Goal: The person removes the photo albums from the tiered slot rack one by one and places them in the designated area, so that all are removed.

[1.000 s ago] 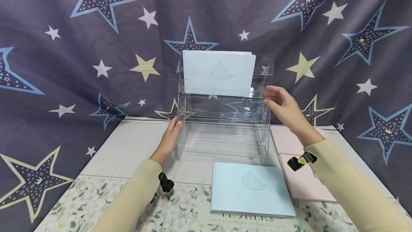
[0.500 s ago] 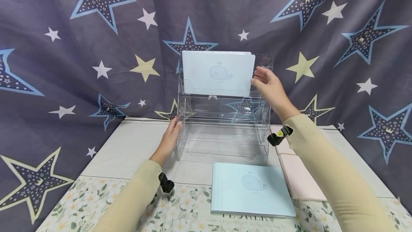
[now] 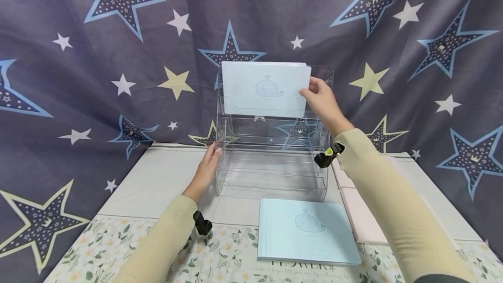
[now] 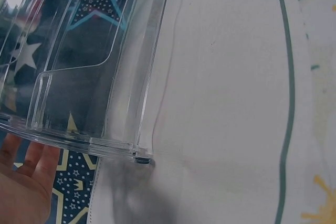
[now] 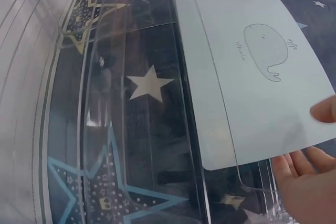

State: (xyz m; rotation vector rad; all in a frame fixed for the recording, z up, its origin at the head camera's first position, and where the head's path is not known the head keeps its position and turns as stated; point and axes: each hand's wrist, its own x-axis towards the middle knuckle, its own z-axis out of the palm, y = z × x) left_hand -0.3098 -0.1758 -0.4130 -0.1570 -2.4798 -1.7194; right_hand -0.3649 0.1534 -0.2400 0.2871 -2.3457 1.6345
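Since the earlier frames the right hand (image 3: 323,99) has been raised from beside the clear rack (image 3: 271,174) and brought against the right edge of the blue whale card (image 3: 264,87) standing in the top tier; the left hand (image 3: 207,167) is unchanged. The card's edge is pinched between the thumb in front and the curled fingers (image 5: 294,169) behind, the card upright and leaning back in its slot. The left fingers are held straight and flat against the rack's lower left side wall, and a blue whale notebook (image 3: 306,230) lies on the worktop (image 3: 157,182) just before the rack.
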